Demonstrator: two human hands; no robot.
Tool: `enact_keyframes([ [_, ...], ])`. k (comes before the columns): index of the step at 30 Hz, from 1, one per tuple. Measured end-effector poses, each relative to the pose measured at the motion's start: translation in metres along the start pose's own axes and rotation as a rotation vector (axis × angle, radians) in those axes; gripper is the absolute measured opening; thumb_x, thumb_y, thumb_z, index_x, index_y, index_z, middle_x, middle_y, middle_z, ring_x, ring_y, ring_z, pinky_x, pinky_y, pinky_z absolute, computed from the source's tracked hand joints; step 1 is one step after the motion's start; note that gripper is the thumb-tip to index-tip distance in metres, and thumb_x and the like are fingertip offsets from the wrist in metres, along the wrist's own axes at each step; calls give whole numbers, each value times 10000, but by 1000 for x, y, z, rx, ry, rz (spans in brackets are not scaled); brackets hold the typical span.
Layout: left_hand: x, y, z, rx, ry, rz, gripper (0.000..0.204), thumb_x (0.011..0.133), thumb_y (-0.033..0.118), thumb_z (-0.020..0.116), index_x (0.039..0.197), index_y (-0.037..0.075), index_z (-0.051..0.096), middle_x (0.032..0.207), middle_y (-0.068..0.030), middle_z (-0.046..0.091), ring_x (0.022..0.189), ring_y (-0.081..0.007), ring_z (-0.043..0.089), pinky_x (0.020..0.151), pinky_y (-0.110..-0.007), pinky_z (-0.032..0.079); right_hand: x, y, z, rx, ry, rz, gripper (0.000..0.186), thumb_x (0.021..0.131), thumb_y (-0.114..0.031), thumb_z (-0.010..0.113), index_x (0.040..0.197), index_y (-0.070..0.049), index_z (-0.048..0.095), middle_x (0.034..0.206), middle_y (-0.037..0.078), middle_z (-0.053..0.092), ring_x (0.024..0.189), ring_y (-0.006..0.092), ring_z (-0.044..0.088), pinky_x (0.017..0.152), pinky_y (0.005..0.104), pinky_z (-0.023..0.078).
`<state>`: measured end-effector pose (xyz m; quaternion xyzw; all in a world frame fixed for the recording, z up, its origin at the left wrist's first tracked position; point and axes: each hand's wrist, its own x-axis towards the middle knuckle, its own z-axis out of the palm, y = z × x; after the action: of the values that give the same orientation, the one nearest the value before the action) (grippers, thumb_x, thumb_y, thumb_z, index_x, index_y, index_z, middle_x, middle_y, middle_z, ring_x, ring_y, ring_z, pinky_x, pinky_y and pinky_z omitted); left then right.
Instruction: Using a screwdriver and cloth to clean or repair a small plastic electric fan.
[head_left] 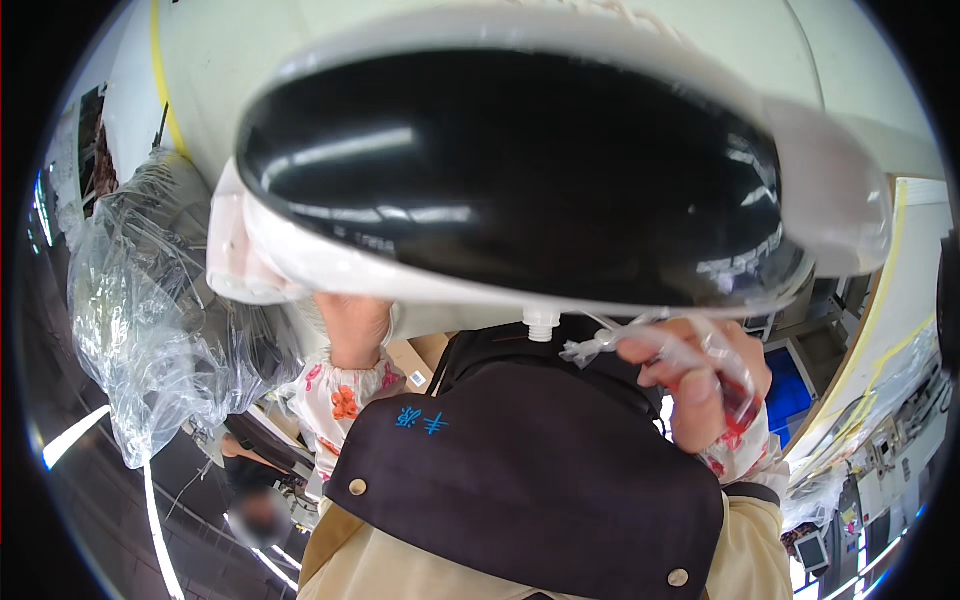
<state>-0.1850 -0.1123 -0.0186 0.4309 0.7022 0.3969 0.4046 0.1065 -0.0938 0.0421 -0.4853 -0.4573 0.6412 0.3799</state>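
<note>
While the person holds it up close to the camera, a large glossy black shell with a white rim (510,180) fills most of the view, a short white threaded nozzle (541,324) jutting from its lower edge. The left hand (352,330) grips the white rim from below, fingers hidden behind it, a floral sleeve (335,400) at the wrist. The right hand (700,375) is closed in a pinch around a crumpled clear plastic bag (660,345) just beside the nozzle. A dark apron (520,480) hangs beneath. Loose clear plastic sheeting (140,320) bulks at the left.
</note>
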Motion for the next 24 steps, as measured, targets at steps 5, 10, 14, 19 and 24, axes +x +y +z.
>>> enact_keyframes([
  [5,-3,-32,-21,196,-56,109,340,653,44,631,970,-6,520,895,-84,569,801,-198,544,733,-290,436,-7,30,0,-27,-141,-127,223,770,-189,458,848,-23,585,703,84,588,577,184,576,554,253,463],
  [10,8,-2,-10,6,-111,50,294,661,68,678,916,-10,552,858,-72,578,761,-161,550,711,-267,443,-19,20,-3,-44,-59,-71,297,799,-267,449,802,2,577,724,99,605,587,183,587,566,269,481],
  [14,14,42,23,-156,-154,138,337,676,116,710,925,5,511,841,-46,565,721,-125,543,670,-241,448,-18,5,-5,-72,-3,-129,431,827,-376,430,696,8,574,680,102,613,568,161,586,529,258,478],
  [19,20,65,37,-107,-180,85,444,628,241,759,913,2,518,831,-33,559,739,-110,533,692,-226,424,-7,13,-2,89,-35,-46,197,788,-138,449,830,17,563,737,103,618,559,178,600,550,258,496],
  [24,20,69,37,-62,-208,134,618,626,260,758,1076,-7,429,984,-66,527,889,-142,517,799,-271,407,-16,-3,-10,-171,-34,-222,132,752,-73,480,812,19,553,732,96,619,545,171,599,510,252,487],
])
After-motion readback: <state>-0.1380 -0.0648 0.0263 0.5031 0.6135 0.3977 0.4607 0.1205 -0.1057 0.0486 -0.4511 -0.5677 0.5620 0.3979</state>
